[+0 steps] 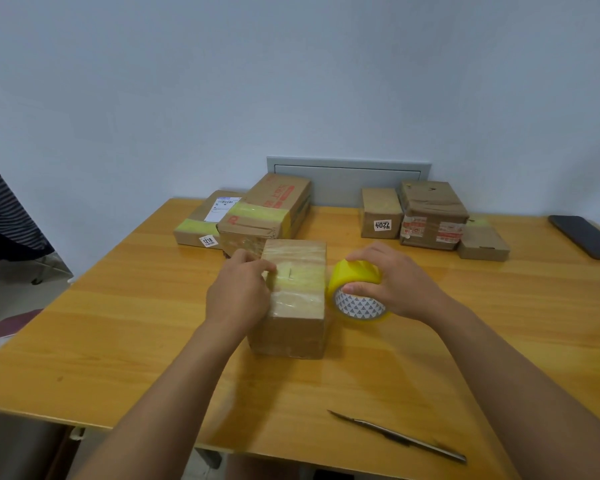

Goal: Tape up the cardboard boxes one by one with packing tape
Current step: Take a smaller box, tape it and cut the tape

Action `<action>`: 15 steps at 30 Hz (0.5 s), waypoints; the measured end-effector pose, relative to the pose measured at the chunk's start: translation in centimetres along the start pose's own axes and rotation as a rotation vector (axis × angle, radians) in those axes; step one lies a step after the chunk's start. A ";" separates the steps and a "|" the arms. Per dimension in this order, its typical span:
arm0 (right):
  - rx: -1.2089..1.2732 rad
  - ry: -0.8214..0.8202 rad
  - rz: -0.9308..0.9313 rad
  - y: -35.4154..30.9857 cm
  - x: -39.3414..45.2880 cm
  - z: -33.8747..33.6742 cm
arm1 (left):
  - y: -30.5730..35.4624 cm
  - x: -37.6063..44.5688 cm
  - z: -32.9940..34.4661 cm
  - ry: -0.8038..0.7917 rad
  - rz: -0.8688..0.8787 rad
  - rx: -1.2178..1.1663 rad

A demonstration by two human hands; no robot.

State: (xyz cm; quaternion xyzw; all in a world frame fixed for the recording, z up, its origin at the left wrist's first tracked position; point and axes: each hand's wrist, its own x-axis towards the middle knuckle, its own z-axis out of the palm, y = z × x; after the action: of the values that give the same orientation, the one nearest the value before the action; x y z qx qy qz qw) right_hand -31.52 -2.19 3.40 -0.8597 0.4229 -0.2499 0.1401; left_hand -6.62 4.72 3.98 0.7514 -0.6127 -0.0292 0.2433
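Nearest the viewer, a thin metal blade point(399, 436) lies on the wooden bench point(153, 341). Beyond it, at mid-bench, stands a cardboard box point(293, 317) with a band of yellow tape across its top. The left hand point(238, 292) rests curled on the box's upper left edge, fingertips pressing the tape there. Touching the box's right side is the yellow tape roll point(357, 291), its core printed with small triangles; the right hand point(392, 282) grips it, fingers over the top, thumb at the core. Farther back, one flat box bears a "1218" sticker point(208, 240), another a "7204" label point(382, 225). A dark phone point(586, 237) lies far right.
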 end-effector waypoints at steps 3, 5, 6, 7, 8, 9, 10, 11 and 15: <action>-0.004 0.003 0.000 -0.1 -0.1 0.0 | 0.8 -0.6 -0.2 0.013 0.144 0.243; -0.004 0.003 0.003 -0.1 -0.1 0.0 | 1.6 -1.2 -0.2 -0.037 0.228 0.224; -0.002 0.003 0.006 -0.1 -0.1 0.0 | 2.0 -1.5 -0.1 -0.090 0.258 0.195; -0.001 0.004 0.008 -0.1 -0.2 0.0 | 2.3 -1.8 0.1 -0.151 0.270 0.173; -0.001 0.005 0.009 -0.1 -0.2 0.0 | 2.4 -2.0 0.2 -0.203 0.268 0.165; -0.001 0.008 0.007 -0.1 -0.3 0.0 | 2.4 -2.2 0.4 -0.241 0.259 0.169; 0.000 0.010 0.004 -0.1 -0.4 0.0 | 2.3 -2.2 0.5 -0.264 0.254 0.183; 0.001 0.014 -0.001 0.0 -0.4 0.0 | 2.2 -2.3 0.6 -0.275 0.256 0.196; 0.015 0.036 -0.012 0.1 -0.4 0.0 | 2.1 -2.3 0.8 -0.273 0.277 0.205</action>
State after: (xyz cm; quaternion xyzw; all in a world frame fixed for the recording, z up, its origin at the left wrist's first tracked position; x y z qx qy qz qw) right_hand -31.79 -1.89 3.22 -0.8565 0.4182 -0.2693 0.1375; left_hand -9.38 6.35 3.55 0.6700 -0.7370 -0.0343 0.0822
